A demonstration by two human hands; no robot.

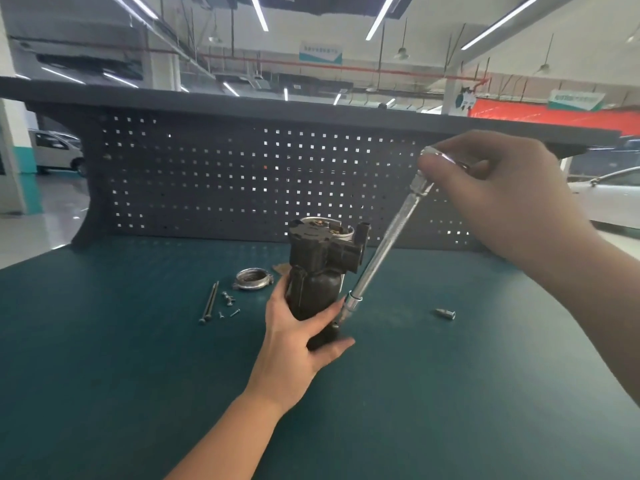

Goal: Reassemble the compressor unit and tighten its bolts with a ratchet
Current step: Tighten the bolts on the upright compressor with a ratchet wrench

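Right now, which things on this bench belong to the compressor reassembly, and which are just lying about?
In the job:
- compressor body, gripped by the left hand
- ratchet with extension, held by the right hand, socket end low beside the body
- round metal cover
- two long bolts
- small screws

Lying about:
- loose socket, apart on the green mat
- pegboard

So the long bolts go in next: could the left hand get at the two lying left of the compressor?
Probably not yet: the left hand grips the compressor. Once freed, nothing blocks the long bolts.

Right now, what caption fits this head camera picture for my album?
Left hand holds the black compressor while right hand works the ratchet at its base.
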